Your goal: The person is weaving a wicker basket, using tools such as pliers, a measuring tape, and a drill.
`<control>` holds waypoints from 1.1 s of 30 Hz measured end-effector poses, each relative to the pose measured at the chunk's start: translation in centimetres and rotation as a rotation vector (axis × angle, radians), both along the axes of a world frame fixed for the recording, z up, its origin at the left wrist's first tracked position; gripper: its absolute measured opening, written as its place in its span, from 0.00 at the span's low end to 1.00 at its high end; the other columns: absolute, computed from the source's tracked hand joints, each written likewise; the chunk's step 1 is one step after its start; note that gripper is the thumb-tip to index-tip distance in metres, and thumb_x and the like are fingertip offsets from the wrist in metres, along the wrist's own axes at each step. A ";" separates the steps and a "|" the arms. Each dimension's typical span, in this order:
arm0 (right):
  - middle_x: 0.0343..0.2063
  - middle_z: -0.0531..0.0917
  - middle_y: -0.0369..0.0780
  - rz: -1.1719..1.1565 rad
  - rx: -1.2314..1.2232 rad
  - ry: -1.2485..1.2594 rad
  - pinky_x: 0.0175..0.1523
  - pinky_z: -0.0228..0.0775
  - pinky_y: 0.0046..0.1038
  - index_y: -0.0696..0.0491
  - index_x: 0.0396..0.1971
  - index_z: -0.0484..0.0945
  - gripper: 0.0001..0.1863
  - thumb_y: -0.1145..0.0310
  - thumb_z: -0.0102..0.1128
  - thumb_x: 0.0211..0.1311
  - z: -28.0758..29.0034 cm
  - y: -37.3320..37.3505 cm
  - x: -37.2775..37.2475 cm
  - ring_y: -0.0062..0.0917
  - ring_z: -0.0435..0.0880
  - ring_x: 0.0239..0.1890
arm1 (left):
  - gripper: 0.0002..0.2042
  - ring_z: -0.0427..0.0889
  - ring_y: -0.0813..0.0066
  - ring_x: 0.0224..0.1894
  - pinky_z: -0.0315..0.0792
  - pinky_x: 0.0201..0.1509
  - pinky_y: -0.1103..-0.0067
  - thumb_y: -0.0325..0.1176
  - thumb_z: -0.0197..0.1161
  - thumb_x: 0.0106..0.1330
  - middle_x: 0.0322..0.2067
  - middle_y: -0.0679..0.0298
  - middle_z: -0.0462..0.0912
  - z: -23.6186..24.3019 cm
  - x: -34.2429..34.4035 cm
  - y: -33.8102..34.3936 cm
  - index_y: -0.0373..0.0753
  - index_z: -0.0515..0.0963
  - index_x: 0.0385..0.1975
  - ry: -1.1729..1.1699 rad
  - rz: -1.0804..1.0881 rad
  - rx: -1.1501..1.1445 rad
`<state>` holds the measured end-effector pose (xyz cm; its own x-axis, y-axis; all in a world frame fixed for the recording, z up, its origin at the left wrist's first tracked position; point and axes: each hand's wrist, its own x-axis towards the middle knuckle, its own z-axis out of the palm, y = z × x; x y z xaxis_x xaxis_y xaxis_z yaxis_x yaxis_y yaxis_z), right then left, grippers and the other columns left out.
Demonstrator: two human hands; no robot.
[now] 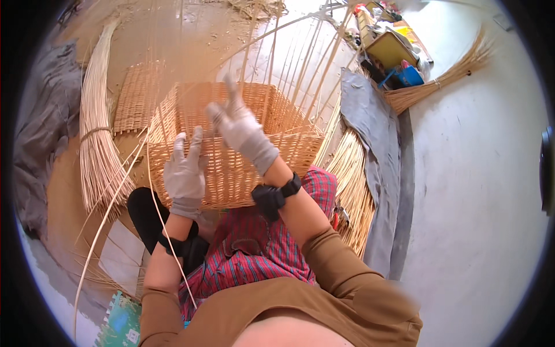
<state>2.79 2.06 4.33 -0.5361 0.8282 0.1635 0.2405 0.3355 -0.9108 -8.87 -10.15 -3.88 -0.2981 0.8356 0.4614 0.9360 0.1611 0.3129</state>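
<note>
A partly woven wicker basket (pixel 231 179) stands in front of me, resting against my lap, with long upright stakes (pixel 272 52) rising from its walls. My left hand (pixel 185 178), in a pale glove, lies against the near left wall with its fingers stretched upward. Above the near rim is my right hand (pixel 243 132), also gloved, its fingers apart and blurred at the tips. A long strand (pixel 289 24) runs from near those fingertips toward the upper right; whether they touch it is unclear. Thin loose canes (pixel 101 231) hang at the basket's left side.
A tied bundle of canes (pixel 98 133) lies at the left beside a flat woven panel (pixel 136 98). More canes (pixel 352 179) lie to the right, along a grey cloth (pixel 370 121). A straw broom (pixel 442 81) and a blue dustpan (pixel 409 76) are at the upper right.
</note>
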 end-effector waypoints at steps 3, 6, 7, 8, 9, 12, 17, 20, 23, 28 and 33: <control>0.46 0.84 0.42 -0.141 -0.138 0.341 0.29 0.76 0.24 0.43 0.77 0.52 0.30 0.71 0.45 0.79 -1.4 -1.0 4.6 0.20 0.83 0.31 | 0.30 0.83 0.58 0.45 0.75 0.50 0.64 0.35 0.66 0.65 0.64 0.56 0.71 0.2 -0.2 -0.2 0.57 0.71 0.69 0.050 -0.020 -0.106; 0.40 0.86 0.37 -0.399 -0.398 0.223 0.31 0.75 0.21 0.46 0.67 0.67 0.20 0.73 0.45 0.79 -4.3 -2.9 8.7 0.12 0.79 0.29 | 0.30 0.81 0.57 0.50 0.76 0.52 0.64 0.35 0.69 0.64 0.63 0.55 0.74 0.9 0.7 0.7 0.57 0.72 0.68 0.212 -0.033 0.134; 0.40 0.86 0.37 -0.325 -0.348 0.256 0.31 0.75 0.21 0.46 0.67 0.67 0.20 0.73 0.45 0.79 -4.8 -2.8 9.4 0.12 0.79 0.29 | 0.27 0.80 0.60 0.53 0.75 0.51 0.65 0.34 0.69 0.63 0.62 0.56 0.73 1.1 1.7 0.9 0.53 0.75 0.64 0.189 -0.121 0.162; 0.41 0.86 0.37 -0.325 -0.198 0.265 0.34 0.76 0.21 0.47 0.65 0.71 0.19 0.73 0.45 0.79 -5.0 -2.4 9.5 0.14 0.80 0.31 | 0.27 0.80 0.60 0.53 0.75 0.51 0.65 0.34 0.69 0.63 0.62 0.56 0.73 1.2 3.2 1.4 0.53 0.75 0.64 0.176 -0.134 0.170; 0.41 0.86 0.37 -0.376 -0.117 0.253 0.37 0.77 0.21 0.48 0.62 0.74 0.17 0.73 0.46 0.79 -4.9 -1.8 9.2 0.15 0.81 0.33 | 0.26 0.82 0.59 0.49 0.75 0.51 0.65 0.33 0.66 0.64 0.63 0.55 0.72 1.4 4.8 2.2 0.52 0.74 0.65 0.095 -0.216 0.073; 0.43 0.85 0.37 -0.262 0.367 0.094 0.42 0.78 0.21 0.51 0.61 0.76 0.16 0.74 0.49 0.78 -3.4 1.6 6.3 0.18 0.82 0.37 | 0.27 0.84 0.59 0.45 0.76 0.49 0.66 0.33 0.63 0.66 0.65 0.54 0.71 1.6 7.6 4.1 0.50 0.71 0.67 0.039 -0.232 -0.107; 0.43 0.85 0.41 -0.424 0.455 0.188 0.47 0.78 0.25 0.57 0.58 0.78 0.16 0.78 0.55 0.74 -2.1 -0.7 4.9 0.21 0.84 0.42 | 0.22 0.83 0.63 0.40 0.78 0.45 0.71 0.35 0.70 0.66 0.53 0.55 0.78 0.4 4.8 1.8 0.44 0.77 0.60 -0.514 -0.470 0.207; 0.39 0.87 0.39 -0.166 0.135 0.197 0.45 0.79 0.25 0.57 0.53 0.82 0.13 0.78 0.55 0.74 -3.0 -4.7 4.6 0.21 0.85 0.38 | 0.16 0.82 0.66 0.38 0.77 0.45 0.75 0.31 0.71 0.66 0.44 0.57 0.79 -1.0 -1.2 -1.4 0.38 0.77 0.51 -0.582 -0.033 0.446; 0.38 0.89 0.40 -0.023 0.125 0.110 0.44 0.81 0.28 0.54 0.49 0.84 0.11 0.77 0.58 0.71 -3.9 -8.8 2.0 0.27 0.88 0.38 | 0.12 0.80 0.71 0.40 0.77 0.48 0.76 0.25 0.68 0.68 0.39 0.63 0.79 -2.0 -5.5 -2.5 0.34 0.76 0.48 -0.382 0.462 0.538; 0.38 0.87 0.43 0.295 0.503 0.089 0.42 0.81 0.37 0.47 0.51 0.83 0.17 0.71 0.66 0.61 -2.9 -12.3 -5.7 0.41 0.87 0.39 | 0.14 0.82 0.76 0.46 0.77 0.52 0.79 0.28 0.70 0.68 0.42 0.62 0.85 -1.9 -7.7 -0.9 0.32 0.78 0.49 -0.973 0.198 0.529; 0.36 0.87 0.42 0.446 0.671 -0.052 0.42 0.81 0.36 0.51 0.50 0.84 0.20 0.76 0.66 0.55 -2.2 -12.1 -7.9 0.41 0.86 0.37 | 0.14 0.82 0.76 0.45 0.78 0.50 0.81 0.20 0.69 0.65 0.44 0.64 0.81 -2.2 -7.2 -2.9 0.35 0.79 0.50 -1.586 -0.146 0.846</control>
